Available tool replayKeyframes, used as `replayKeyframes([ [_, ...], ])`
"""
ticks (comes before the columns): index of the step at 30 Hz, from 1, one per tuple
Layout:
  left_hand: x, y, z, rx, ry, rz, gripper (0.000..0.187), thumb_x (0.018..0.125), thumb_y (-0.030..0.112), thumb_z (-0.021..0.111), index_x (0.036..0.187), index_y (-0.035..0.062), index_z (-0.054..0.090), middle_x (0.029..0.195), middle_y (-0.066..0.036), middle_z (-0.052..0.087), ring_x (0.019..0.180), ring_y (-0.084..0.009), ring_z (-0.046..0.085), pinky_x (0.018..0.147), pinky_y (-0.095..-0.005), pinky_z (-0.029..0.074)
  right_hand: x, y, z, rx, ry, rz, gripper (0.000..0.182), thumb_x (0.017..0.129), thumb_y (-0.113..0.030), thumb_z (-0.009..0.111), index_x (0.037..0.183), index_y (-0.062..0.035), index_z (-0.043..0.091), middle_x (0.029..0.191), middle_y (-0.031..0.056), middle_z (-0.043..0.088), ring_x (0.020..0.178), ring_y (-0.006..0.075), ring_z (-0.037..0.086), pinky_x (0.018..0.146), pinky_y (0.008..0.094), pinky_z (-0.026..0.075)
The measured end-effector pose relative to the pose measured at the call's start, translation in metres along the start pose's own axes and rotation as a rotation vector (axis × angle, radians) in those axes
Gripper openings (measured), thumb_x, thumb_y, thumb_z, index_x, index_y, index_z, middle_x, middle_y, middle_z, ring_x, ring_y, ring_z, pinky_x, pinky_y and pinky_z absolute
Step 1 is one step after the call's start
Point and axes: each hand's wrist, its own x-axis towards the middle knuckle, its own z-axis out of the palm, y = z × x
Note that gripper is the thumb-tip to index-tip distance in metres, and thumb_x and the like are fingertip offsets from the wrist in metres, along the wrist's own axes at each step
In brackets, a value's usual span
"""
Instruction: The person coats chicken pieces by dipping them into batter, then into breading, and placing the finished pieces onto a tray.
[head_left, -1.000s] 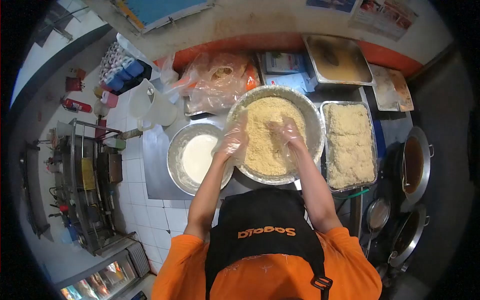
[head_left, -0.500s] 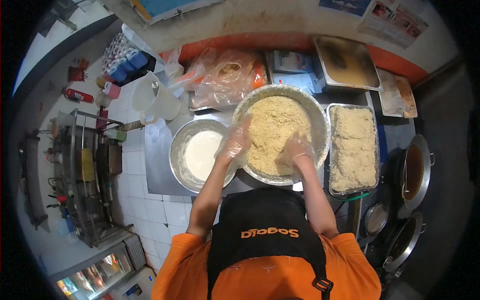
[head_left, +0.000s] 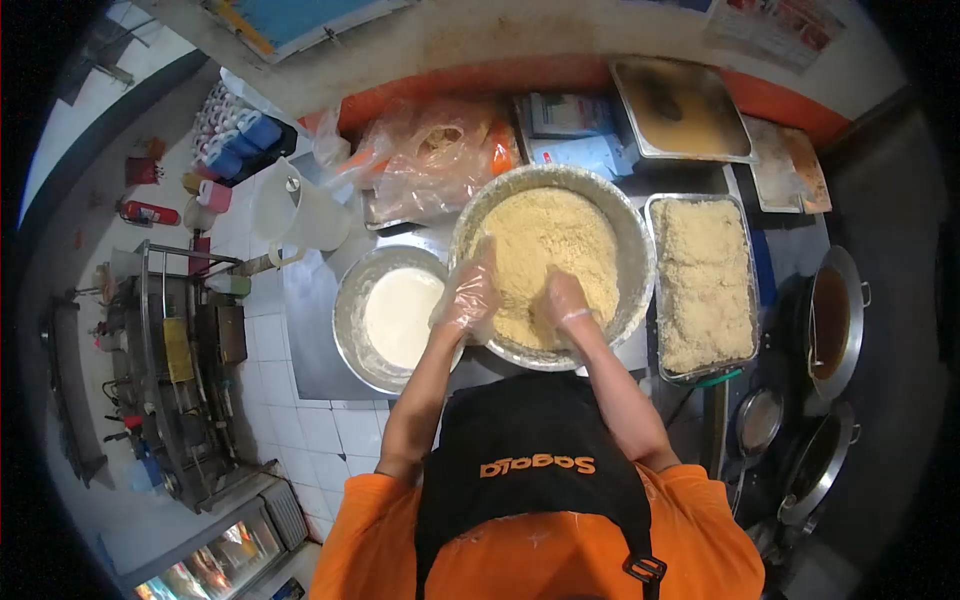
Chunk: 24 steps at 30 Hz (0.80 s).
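Observation:
Both hands wear thin clear plastic gloves. My left hand (head_left: 466,297) rests on the near left rim of a large metal bowl (head_left: 632,235) filled with pale yellow breadcrumbs (head_left: 548,250), fingers apart. My right hand (head_left: 564,300) presses down into the crumbs near the bowl's front edge; its fingers are partly buried, so whether it holds anything is hidden. To the left stands a smaller metal bowl of white batter (head_left: 398,316). To the right lies a steel tray (head_left: 748,290) packed with crumb-coated pieces (head_left: 702,280).
Behind the bowls lie clear plastic bags (head_left: 432,160), a white jug (head_left: 295,210), packets and an empty tray (head_left: 680,110). Pots of oil (head_left: 830,320) sit at the right. A metal rack (head_left: 180,360) stands on the tiled floor at the left.
My right hand has drawn back from the middle of the crumbs to the bowl's near edge and pushed down. The left hand has stayed at the rim.

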Motion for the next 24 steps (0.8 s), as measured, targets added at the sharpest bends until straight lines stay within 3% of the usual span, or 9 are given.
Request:
replayKeyframes([
  [3,0.003,0.015,-0.018,0.051,-0.238,-0.109,0.082,0.078,0.012,0.060,0.147,-0.0200,0.028,0.104,-0.026,0.068,0.098,-0.0362,0.067,0.093,-0.0423,0.049,-0.008,-0.045,-0.071,0.185,0.038,0.011,0.038,0.070,-0.020,0.081,0.092,0.0060,0.064,0.080,0.0280,0.068,0.082,0.0448,0.069,0.073,0.0474,0.056],
  [5,0.004,0.012,-0.013,0.034,0.180,0.162,0.077,0.081,0.012,0.059,0.147,-0.0169,0.032,0.132,-0.034,0.057,0.122,-0.0383,0.060,0.108,-0.0442,0.043,-0.010,-0.057,-0.092,0.176,0.007,-0.035,0.033,0.082,-0.013,0.067,0.101,0.0136,0.065,0.095,0.0356,0.067,0.094,0.0465,0.069,0.082,0.0450,0.057],
  [7,-0.001,0.025,-0.014,0.104,0.108,0.157,0.073,0.082,0.010,0.057,0.147,-0.0152,0.034,0.139,-0.035,0.050,0.129,-0.0393,0.054,0.113,-0.0462,0.038,-0.004,-0.045,-0.051,-1.012,0.112,-0.603,0.043,0.089,-0.010,0.054,0.122,0.0166,0.060,0.124,0.0410,0.058,0.120,0.0497,0.058,0.107,0.0481,0.046],
  [8,0.000,0.032,-0.016,0.171,0.038,0.158,0.070,0.083,0.009,0.056,0.146,-0.0135,0.036,0.146,-0.036,0.044,0.136,-0.0402,0.048,0.117,-0.0482,0.034,0.004,-0.023,0.003,-0.837,0.175,-0.465,0.058,0.091,-0.005,0.043,0.145,0.0152,0.039,0.151,0.0386,0.035,0.143,0.0516,0.034,0.123,0.0538,0.021],
  [13,-0.002,0.050,-0.018,0.173,-0.217,0.048,0.067,0.084,0.010,0.056,0.146,-0.0093,0.040,0.146,-0.032,0.047,0.138,-0.0401,0.046,0.116,-0.0513,0.034,0.023,-0.018,-0.004,-0.245,-0.004,-0.331,0.073,0.088,-0.001,0.043,0.155,0.0114,0.016,0.162,0.0344,0.010,0.153,0.0449,0.011,0.124,0.0484,0.021],
  [15,0.001,0.050,-0.017,0.184,-0.350,0.025,0.067,0.084,0.011,0.057,0.146,-0.0084,0.041,0.147,-0.031,0.047,0.138,-0.0394,0.046,0.117,-0.0518,0.034,0.042,-0.001,-0.020,-0.169,-0.168,-0.428,0.071,0.087,0.000,0.044,0.154,0.0113,0.021,0.158,0.0339,0.026,0.148,0.0405,0.031,0.119,0.0432,0.033],
  [16,-0.004,0.040,0.006,0.288,-0.199,0.137,0.066,0.085,0.013,0.057,0.146,-0.0074,0.042,0.145,-0.031,0.049,0.132,-0.0382,0.052,0.115,-0.0516,0.036,0.038,-0.013,-0.066,-0.087,-0.242,-0.330,0.061,0.086,-0.003,0.050,0.144,0.0111,0.039,0.139,0.0335,0.052,0.128,0.0378,0.056,0.107,0.0432,0.046],
  [19,-0.005,0.028,0.006,0.322,-0.046,0.283,0.065,0.087,0.017,0.057,0.147,-0.0041,0.042,0.143,-0.029,0.051,0.121,-0.0367,0.061,0.111,-0.0520,0.040,0.026,-0.008,-0.085,0.062,0.151,-0.054,0.044,0.086,-0.007,0.056,0.127,0.0102,0.058,0.111,0.0306,0.067,0.106,0.0396,0.067,0.094,0.0470,0.052],
  [24,-0.024,0.018,-0.033,0.053,0.075,0.212,0.058,0.086,0.011,0.054,0.143,-0.0019,0.049,0.140,-0.029,0.054,0.122,-0.0403,0.059,0.110,-0.0489,0.041,0.032,-0.012,-0.040,0.292,-0.110,0.246,0.068,0.082,-0.056,0.074,0.106,0.0066,0.070,0.099,0.0271,0.071,0.094,0.0391,0.070,0.084,0.0466,0.054],
])
